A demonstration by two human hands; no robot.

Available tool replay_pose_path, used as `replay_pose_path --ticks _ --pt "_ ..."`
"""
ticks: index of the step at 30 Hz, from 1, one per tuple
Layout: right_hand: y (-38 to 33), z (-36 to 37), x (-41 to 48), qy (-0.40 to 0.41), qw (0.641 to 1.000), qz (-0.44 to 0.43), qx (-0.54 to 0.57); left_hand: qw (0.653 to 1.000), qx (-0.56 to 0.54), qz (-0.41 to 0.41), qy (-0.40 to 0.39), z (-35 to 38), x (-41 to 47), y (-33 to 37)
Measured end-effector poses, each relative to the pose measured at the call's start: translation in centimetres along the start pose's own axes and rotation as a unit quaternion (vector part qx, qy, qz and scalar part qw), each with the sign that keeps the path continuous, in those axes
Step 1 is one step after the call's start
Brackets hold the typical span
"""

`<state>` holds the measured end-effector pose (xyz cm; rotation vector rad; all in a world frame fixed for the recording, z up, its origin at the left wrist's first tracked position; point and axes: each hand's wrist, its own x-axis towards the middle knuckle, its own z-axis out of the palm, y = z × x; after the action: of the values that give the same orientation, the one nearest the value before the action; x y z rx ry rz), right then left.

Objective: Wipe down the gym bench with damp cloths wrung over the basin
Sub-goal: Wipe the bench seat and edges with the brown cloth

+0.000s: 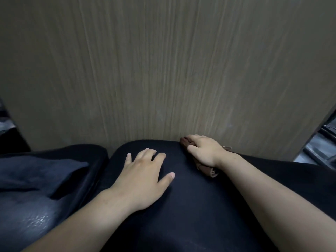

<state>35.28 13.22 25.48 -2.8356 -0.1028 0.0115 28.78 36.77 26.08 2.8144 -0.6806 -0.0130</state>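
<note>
The black padded gym bench (pixel 190 206) fills the lower part of the head view. My left hand (pixel 145 177) lies flat on its pad with the fingers spread and nothing in it. At the bench's far right corner my right hand (pixel 204 150) presses a crumpled brown cloth (pixel 209 170) against the pad, close to the wooden panel. Most of the cloth is hidden under the hand; a fold sticks out by the wrist. No basin is in view.
A tall wood-grain panel (pixel 163 70) stands right behind the bench. A second black pad (pixel 36 206) with a dark blue cloth (pixel 40 171) draped over it lies to the left. Dark metal parts (pixel 320 140) show at the right edge.
</note>
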Motion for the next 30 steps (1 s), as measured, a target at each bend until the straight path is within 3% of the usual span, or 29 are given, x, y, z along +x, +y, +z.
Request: replay_pose_path --ticks 14,22,30 --pt "-9.9 3.3 4.9 -0.029 0.996 -0.078 -0.024 0.995 0.044 -0.055 0.078 -2.9 -4.5 -9.8" --pt "-18.2 5.6 4.9 -0.088 0.977 -0.191 -0.02 0.991 0.025 -0.076 0.109 -3.8 -6.0 -12.4" --pt "-18.9 6.4 2.3 -0.06 0.975 -0.214 -0.008 0.989 -0.004 -0.081 0.126 -4.7 -7.6 -13.7"
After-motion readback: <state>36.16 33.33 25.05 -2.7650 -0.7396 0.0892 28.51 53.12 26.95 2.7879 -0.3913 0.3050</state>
